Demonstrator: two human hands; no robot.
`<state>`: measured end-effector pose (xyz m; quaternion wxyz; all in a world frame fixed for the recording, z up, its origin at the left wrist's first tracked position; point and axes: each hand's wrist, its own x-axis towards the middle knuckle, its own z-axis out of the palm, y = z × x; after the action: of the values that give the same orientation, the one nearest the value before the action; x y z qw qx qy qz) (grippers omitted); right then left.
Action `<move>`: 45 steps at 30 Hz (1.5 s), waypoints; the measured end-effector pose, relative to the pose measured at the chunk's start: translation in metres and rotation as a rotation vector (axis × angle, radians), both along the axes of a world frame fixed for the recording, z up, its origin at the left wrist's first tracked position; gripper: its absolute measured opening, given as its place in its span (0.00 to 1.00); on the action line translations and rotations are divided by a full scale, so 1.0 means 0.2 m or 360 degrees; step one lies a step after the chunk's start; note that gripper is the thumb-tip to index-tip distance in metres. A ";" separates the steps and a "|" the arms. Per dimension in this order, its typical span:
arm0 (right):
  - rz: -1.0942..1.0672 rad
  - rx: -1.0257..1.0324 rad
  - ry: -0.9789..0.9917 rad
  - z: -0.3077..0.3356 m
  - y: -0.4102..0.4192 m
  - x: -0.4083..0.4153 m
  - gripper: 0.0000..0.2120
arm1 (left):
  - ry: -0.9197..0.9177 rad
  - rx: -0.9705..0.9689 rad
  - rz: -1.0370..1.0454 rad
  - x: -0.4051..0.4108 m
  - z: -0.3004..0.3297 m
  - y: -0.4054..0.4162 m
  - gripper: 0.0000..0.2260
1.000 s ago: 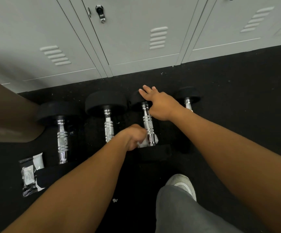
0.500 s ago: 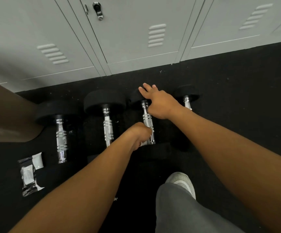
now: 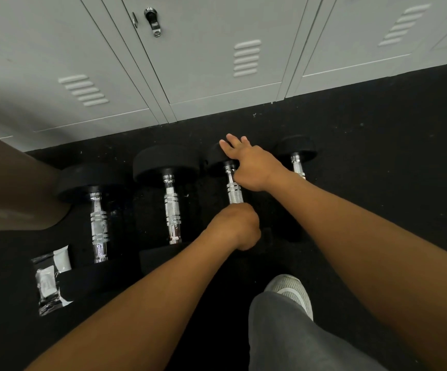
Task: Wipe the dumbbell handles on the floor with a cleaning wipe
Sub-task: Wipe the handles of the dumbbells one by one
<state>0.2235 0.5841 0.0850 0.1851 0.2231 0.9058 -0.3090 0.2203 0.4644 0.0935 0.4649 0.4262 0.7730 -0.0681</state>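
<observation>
Third dumbbell steadied, handle in a fist

Right hand lies on the far head, fingers straight and slightly spread; left hand curls round the handle's near end — wipe unseen. Heavy, rigid, likely to roll — brace the head, grip the knurled steel.

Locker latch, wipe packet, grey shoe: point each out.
locker latch (image 3: 153, 21), head view, on its metal hasp.
wipe packet (image 3: 47, 283), head view, on its wrapper middle.
grey shoe (image 3: 292, 289), head view, on its toe.
</observation>
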 end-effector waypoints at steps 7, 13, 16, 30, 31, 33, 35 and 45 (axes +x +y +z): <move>-0.0020 -0.0037 0.0011 0.01 -0.01 0.00 0.40 | -0.0401 0.0204 0.1459 -0.32 -0.06 -0.11 0.12; 0.0001 -0.0035 0.0004 0.01 -0.01 0.00 0.40 | -0.0755 0.0597 0.2596 -0.42 -0.16 -0.16 0.14; -0.0014 -0.0055 0.0005 0.02 0.00 0.00 0.40 | -0.0760 0.0699 0.2437 -0.33 -0.27 -0.05 0.19; -0.0056 -0.0106 -0.0008 0.02 0.03 0.01 0.38 | -0.0148 0.0562 0.0989 -0.07 -0.25 -0.16 0.25; -0.0048 -0.0105 -0.0007 0.02 0.02 0.01 0.38 | -0.0248 0.0545 0.1134 -0.10 -0.24 -0.16 0.21; -0.0029 -0.0094 -0.0003 0.02 0.01 0.01 0.38 | -0.0397 0.0645 0.1653 -0.15 -0.22 -0.13 0.12; -0.0003 -0.0093 0.0000 0.02 0.00 0.00 0.37 | -0.0400 0.0788 0.2233 -0.20 -0.21 -0.07 0.12; -0.0051 -0.0097 -0.0020 0.02 0.03 0.01 0.38 | -0.0058 0.0628 0.0932 0.09 -0.18 -0.06 0.34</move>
<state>0.2258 0.5900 0.0896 0.1925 0.2339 0.8911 -0.3378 0.2375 0.4529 0.0577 0.3872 0.2691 0.8523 0.2265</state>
